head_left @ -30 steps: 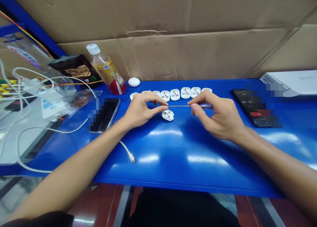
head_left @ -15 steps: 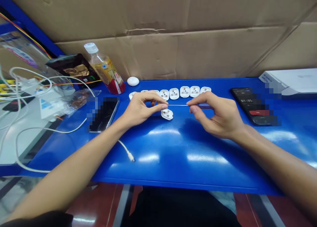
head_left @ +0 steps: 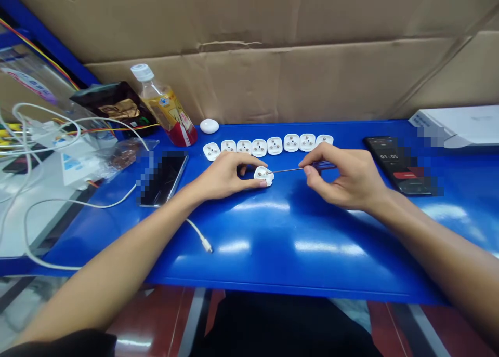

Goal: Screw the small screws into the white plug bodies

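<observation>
My left hand point(head_left: 228, 175) is closed around the near and far edges of a small white plug housing point(head_left: 259, 176), with metal parts showing inside it. The housing is over the blue table. My right hand point(head_left: 345, 180) pinches a thin screwdriver point(head_left: 287, 170) with a translucent dark handle partly hidden by the fingers. Its slim shaft points left, and the tip is at the right side of the housing's inside. Whether the tip sits in a screw is too small to tell.
Behind my hands runs a row of several similar white housings point(head_left: 274, 145). A white oval piece point(head_left: 209, 126), a drink bottle point(head_left: 167, 107) and a dark phone point(head_left: 163, 179) are to the left. A white cable point(head_left: 203, 240) lies in front. Rightward are a timer phone point(head_left: 395, 164) and a white box point(head_left: 463, 126).
My left fingers have left the screwdriver's shaft and taken hold of the white plug housing. The screwdriver's tip has come down to the housing, and my right hand has shifted slightly right.
</observation>
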Demonstrator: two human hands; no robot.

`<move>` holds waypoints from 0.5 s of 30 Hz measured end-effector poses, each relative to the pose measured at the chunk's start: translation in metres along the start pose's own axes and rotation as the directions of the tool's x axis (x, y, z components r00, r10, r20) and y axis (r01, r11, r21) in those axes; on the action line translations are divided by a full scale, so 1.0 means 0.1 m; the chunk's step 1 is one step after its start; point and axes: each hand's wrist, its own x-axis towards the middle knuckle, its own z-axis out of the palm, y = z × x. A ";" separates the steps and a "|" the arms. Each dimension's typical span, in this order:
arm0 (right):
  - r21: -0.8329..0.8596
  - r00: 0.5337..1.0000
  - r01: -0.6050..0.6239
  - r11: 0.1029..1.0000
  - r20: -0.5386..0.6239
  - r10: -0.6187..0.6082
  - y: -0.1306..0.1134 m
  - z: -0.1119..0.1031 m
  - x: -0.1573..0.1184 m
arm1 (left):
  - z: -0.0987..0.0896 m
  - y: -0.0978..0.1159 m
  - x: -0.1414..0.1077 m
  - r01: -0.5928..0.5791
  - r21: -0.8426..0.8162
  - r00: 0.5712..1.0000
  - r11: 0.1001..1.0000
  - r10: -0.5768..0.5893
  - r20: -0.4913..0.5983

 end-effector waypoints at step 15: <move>-0.065 0.994 0.107 0.992 0.012 -0.106 0.03 0.02 -0.01 | 0.00 -0.01 0.01 -0.007 -0.021 1.000 1.000 0.008 0.007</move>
